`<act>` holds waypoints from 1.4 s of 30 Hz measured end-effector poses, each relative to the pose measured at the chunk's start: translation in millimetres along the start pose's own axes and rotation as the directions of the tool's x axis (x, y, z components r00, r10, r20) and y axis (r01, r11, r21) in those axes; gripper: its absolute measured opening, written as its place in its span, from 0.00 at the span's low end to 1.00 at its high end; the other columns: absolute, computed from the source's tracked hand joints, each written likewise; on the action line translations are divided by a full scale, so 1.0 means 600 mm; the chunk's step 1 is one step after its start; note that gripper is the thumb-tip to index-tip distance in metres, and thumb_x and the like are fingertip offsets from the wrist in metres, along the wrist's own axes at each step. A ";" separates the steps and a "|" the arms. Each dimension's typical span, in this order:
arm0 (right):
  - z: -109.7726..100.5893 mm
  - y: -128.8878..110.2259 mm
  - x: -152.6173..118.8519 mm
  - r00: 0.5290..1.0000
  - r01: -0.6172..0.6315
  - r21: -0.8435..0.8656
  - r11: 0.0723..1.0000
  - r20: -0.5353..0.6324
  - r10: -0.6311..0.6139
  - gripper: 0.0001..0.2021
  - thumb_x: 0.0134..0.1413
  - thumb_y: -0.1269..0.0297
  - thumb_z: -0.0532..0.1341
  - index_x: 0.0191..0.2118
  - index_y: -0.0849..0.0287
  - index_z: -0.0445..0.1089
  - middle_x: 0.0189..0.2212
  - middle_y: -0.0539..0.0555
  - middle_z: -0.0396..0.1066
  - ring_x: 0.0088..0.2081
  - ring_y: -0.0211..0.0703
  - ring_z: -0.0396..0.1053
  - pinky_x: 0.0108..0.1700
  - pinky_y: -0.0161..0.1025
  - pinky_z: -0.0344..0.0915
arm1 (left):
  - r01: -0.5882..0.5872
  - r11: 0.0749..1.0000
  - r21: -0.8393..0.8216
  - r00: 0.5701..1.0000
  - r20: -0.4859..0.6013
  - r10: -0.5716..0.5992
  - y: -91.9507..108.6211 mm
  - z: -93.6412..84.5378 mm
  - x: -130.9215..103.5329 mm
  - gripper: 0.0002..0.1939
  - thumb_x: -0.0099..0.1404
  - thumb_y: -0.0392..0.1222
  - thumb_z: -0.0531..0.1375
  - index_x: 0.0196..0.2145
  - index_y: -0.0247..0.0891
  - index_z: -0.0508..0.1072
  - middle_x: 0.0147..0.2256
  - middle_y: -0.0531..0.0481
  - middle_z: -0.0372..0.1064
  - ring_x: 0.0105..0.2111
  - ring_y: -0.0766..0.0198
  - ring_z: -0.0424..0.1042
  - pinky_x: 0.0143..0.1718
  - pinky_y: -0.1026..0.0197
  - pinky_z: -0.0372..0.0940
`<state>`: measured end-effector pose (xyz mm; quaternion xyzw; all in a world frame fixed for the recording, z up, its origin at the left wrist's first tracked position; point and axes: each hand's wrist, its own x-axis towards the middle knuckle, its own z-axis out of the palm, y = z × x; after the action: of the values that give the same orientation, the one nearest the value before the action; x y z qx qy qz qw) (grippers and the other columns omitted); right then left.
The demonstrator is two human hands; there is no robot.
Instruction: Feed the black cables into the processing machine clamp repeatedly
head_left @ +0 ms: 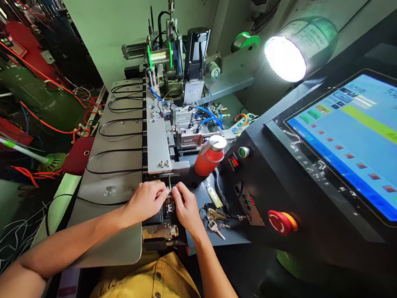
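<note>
My left hand (148, 199) and my right hand (185, 207) meet almost fingertip to fingertip at the near end of a metal machine. Both are closed in a pinch, and whatever lies between the fingers is too small or hidden to make out. Just beyond the fingertips is the end of a long metal plate (158, 149) with small screws. Beneath the hands sits a small metal fixture (169, 207), partly covered. A black cable (101, 201) runs over the grey tabletop (110, 170) and disappears under my left wrist.
Several looped black cables (117, 151) lie along the tabletop's left. Right of the hands stand a red bottle (209, 159) and a bunch of keys (216, 220). Further right are a red emergency stop button (281, 222) and a touch screen (367, 144). A lit lamp (285, 58) hangs above.
</note>
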<state>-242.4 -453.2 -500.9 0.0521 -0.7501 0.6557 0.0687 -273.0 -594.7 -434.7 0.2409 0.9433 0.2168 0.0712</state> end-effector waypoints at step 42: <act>-0.080 -0.086 -0.084 0.802 0.152 -0.576 0.803 -0.403 -0.441 0.10 0.61 0.73 0.53 0.44 0.56 0.68 0.32 0.55 0.70 0.31 0.43 0.69 0.36 0.40 0.67 | -0.219 0.914 0.341 0.976 0.077 0.205 -0.035 -0.030 -0.028 0.10 0.70 0.40 0.51 0.35 0.38 0.71 0.34 0.51 0.68 0.28 0.66 0.71 0.29 0.66 0.63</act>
<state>-182.7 -413.1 -453.0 -0.0255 -0.8318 0.3987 0.3853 -271.4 -626.1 -427.5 0.3549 0.9334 0.0486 0.0225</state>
